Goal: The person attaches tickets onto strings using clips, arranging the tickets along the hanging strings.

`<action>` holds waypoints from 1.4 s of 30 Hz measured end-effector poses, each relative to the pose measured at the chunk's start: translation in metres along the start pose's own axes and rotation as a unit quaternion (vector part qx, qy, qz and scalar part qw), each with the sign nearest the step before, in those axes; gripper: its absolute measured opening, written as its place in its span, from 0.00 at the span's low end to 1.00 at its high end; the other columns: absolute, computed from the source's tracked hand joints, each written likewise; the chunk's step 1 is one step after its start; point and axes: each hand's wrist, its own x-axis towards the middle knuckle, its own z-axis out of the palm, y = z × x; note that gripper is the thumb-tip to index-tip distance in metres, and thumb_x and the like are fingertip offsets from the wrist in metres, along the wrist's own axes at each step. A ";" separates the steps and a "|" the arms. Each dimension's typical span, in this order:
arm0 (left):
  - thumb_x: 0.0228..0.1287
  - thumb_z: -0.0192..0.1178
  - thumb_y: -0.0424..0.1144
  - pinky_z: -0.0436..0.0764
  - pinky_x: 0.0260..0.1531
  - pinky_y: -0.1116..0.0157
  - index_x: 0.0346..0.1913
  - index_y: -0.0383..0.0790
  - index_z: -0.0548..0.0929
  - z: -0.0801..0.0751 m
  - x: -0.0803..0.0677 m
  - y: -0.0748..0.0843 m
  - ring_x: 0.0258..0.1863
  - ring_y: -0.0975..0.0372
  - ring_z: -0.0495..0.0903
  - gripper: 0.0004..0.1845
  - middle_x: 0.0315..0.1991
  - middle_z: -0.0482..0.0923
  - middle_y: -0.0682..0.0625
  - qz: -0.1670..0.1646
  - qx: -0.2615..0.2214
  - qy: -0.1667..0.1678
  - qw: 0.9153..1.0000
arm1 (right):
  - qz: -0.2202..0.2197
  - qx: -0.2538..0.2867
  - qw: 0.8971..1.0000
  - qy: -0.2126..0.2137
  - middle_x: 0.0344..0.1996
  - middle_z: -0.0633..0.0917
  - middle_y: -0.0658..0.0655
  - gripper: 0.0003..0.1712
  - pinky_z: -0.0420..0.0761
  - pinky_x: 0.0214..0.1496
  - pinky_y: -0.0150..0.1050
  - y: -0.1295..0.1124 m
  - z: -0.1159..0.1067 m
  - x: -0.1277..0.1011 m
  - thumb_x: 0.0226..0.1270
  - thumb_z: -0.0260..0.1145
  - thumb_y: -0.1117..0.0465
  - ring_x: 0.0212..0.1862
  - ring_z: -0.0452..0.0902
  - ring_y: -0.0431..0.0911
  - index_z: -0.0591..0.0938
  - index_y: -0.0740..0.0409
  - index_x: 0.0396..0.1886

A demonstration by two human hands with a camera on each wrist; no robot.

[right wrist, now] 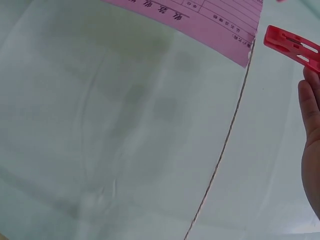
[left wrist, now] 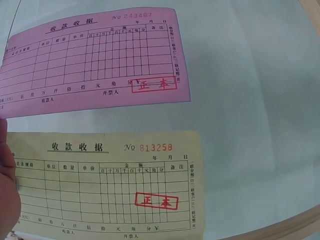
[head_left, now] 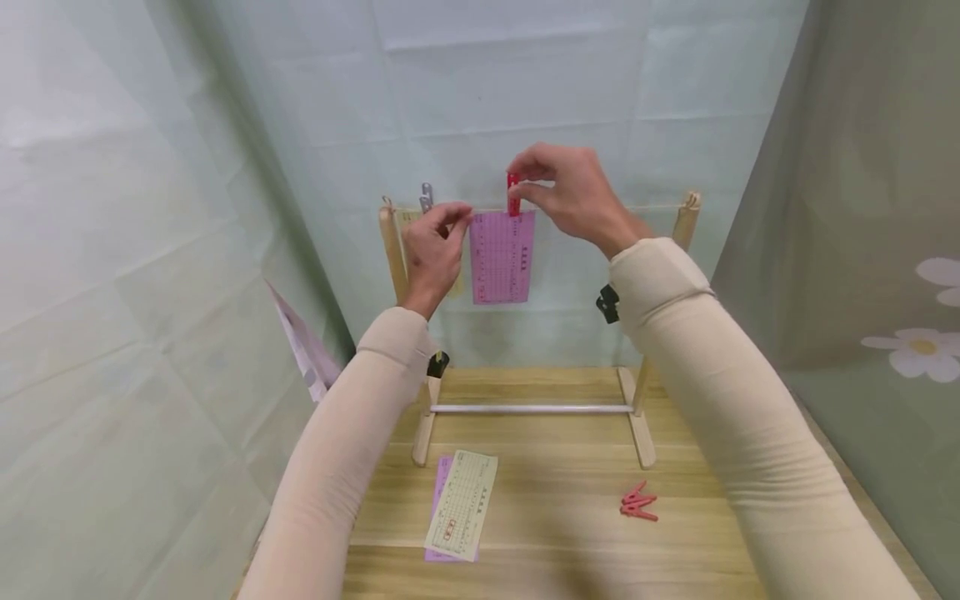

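A pink receipt slip [head_left: 501, 258] hangs at a thin string [right wrist: 220, 155] stretched between two wooden posts. My left hand [head_left: 435, 250] pinches the slip by its top left corner. In my right hand [head_left: 570, 192], thumb and fingers pinch a red clothespin [head_left: 513, 196], upright and overlapping the slip's top edge in the head view. The right wrist view shows the clothespin's tip right beside the string. A yellow receipt slip [left wrist: 110, 185] hangs to the left, partly hidden behind my left hand, with a grey clothespin [head_left: 426, 197] above it.
On the wooden table [head_left: 555, 483], a yellow slip [head_left: 465, 504] lies over another pink one. Red clothespins [head_left: 638, 502] lie to the right. A white crossbar [head_left: 532, 409] joins the rack's feet. Pale cloth walls [head_left: 517, 92] enclose the back and sides.
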 end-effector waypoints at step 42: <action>0.69 0.62 0.29 0.77 0.33 0.68 0.43 0.28 0.87 0.010 -0.004 0.003 0.32 0.56 0.81 0.07 0.40 0.87 0.40 0.005 0.019 0.034 0.999 | 0.034 -0.001 0.999 0.013 0.41 0.86 0.55 0.10 0.78 0.58 0.35 0.004 0.016 0.007 0.67 0.69 0.67 0.47 0.82 0.43 0.84 0.62 0.46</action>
